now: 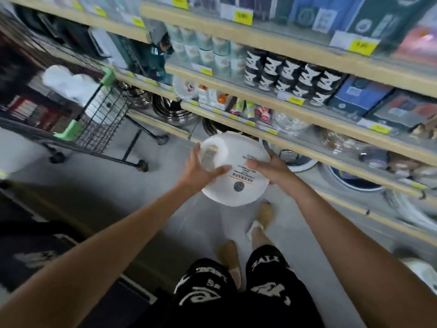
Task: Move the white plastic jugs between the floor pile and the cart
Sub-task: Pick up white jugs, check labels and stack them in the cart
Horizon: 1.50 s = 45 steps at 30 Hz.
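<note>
Two grips curl round my jug [236, 147]: left grip [201, 168], right grip [268, 172]. I see the cart [99, 119] off left.

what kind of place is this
Most likely a shop aisle: wooden shelves packed with packaged goods, yellow price tags along their edges, and a wire shopping cart on the floor.

label [240, 179] print on your jug [233, 147] too small to read; your right hand [267, 170] fingers hidden behind jug; white heap [68, 81] in cart [101, 131] pure blur, can't count jugs; price tags [361, 47] smeared; white thing [423, 272] bottom right cut by edge
</note>
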Available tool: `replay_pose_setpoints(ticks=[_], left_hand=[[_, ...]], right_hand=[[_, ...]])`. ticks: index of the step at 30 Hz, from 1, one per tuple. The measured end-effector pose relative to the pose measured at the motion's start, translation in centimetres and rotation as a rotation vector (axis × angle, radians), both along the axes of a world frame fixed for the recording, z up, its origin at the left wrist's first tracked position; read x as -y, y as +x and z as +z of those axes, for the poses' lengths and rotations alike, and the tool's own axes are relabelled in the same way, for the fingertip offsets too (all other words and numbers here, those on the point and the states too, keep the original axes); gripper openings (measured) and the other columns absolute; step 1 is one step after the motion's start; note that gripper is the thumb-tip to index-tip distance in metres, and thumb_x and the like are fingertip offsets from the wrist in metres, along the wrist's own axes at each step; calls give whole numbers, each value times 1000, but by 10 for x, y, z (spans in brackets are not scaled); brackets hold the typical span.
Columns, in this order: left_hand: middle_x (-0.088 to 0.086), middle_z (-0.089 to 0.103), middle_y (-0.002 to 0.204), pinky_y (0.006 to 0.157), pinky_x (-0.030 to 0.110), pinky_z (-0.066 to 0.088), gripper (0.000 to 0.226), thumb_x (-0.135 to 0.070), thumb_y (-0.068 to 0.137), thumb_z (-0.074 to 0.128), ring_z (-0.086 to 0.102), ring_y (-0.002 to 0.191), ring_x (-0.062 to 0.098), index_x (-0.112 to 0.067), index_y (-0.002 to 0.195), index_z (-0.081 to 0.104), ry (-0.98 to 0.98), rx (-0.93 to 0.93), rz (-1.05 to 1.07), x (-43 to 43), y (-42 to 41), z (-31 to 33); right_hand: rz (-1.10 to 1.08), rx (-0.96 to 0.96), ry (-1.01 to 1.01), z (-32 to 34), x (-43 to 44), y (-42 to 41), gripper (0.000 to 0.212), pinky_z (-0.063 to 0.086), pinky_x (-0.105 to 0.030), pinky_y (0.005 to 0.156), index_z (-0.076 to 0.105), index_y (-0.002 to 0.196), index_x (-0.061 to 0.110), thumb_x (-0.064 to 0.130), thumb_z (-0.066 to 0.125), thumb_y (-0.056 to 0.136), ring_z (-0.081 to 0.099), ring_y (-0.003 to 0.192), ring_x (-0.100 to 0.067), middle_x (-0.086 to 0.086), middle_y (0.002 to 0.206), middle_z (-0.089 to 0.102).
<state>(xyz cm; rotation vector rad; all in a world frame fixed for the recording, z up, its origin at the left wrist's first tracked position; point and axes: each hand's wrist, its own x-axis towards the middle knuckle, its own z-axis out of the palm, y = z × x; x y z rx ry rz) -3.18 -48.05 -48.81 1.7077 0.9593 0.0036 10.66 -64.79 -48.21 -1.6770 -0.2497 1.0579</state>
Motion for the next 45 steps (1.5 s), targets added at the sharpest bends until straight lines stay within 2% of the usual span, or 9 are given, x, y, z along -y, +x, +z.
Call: replay_pose_setpoints(ticks=[3, 12, 16, 20, 27, 30, 34, 41, 45], left_hand=[[3, 36, 144, 104, 42, 41, 108, -44, 64, 86, 41, 130, 24, -20, 147, 21, 84, 51, 123, -42, -20, 8], [-5, 42, 131, 101, 45, 45, 100, -44, 67, 84, 46, 120, 19, -23, 145, 24, 103, 103, 370, -167, -82, 28], [1, 38, 144, 102, 49, 44, 120, -68, 49, 81, 46, 126, 25, -35, 146, 19, 74, 36, 415, -245, -105, 34], [0, 46, 137, 99, 48, 48, 127, -75, 38, 79, 52, 120, 22, -33, 143, 23, 67, -2, 461, -328, -121, 41], [2, 40, 141, 97, 50, 49, 115, -69, 47, 79, 50, 120, 24, -38, 141, 22, 88, -35, 580, -453, -144, 58], [-6, 37, 137, 101, 41, 43, 108, -54, 61, 82, 45, 121, 18, -32, 146, 19, 105, 14, 644, -499, -157, 57], [-2, 35, 136, 91, 31, 39, 102, -34, 74, 80, 41, 117, 14, -24, 150, 13, 120, 36, 702, -553, -177, 52], [2, 31, 148, 104, 51, 41, 117, -64, 52, 82, 41, 130, 24, -39, 146, 16, 78, 23, 562, -661, -214, 33], [0, 39, 141, 94, 45, 51, 94, -69, 63, 72, 48, 123, 22, -35, 137, 26, 20, 101, 429, -752, -226, 25]], right_hand=[[93, 66, -20, 11, -56, -4, 34, 47, -12, 45, 53, 111, 24, 14, 72, 85, 63, 62, 4, 7, 90, 64], [367, 129, 6, 20, -234, -28, 52, 54, -29, 65, 56, 120, 30, 38, 81, 75, 67, 96, -15, 1, 114, 68], [431, 109, 17, 13, -327, -44, 44, 51, -23, 61, 54, 122, 24, 29, 74, 83, 62, 85, -7, 0, 112, 65], [491, 77, -16, 10, -419, -54, 41, 55, -41, 81, 52, 111, 35, 39, 76, 79, 62, 95, -16, 10, 101, 64], [593, 11, 38, 21, -574, -74, 52, 51, -27, 64, 54, 123, 26, 35, 78, 77, 62, 93, -11, 2, 114, 66], [655, 11, 52, 28, -629, -86, 49, 45, -17, 58, 46, 120, 29, 31, 75, 81, 55, 84, 0, 14, 100, 59], [745, 10, 49, 29, -690, -102, 69, 48, -23, 67, 40, 138, 24, 33, 75, 80, 56, 93, -6, 8, 111, 57], [815, -69, -73, 8, -787, -120, 100, 51, -39, 83, 9, 151, 28, 18, 77, 78, 50, 111, -19, 0, 137, 45], [710, -93, -120, -7, -848, -142, 112, 49, -50, 93, -5, 153, 34, 18, 77, 78, 44, 121, -22, 2, 141, 40]])
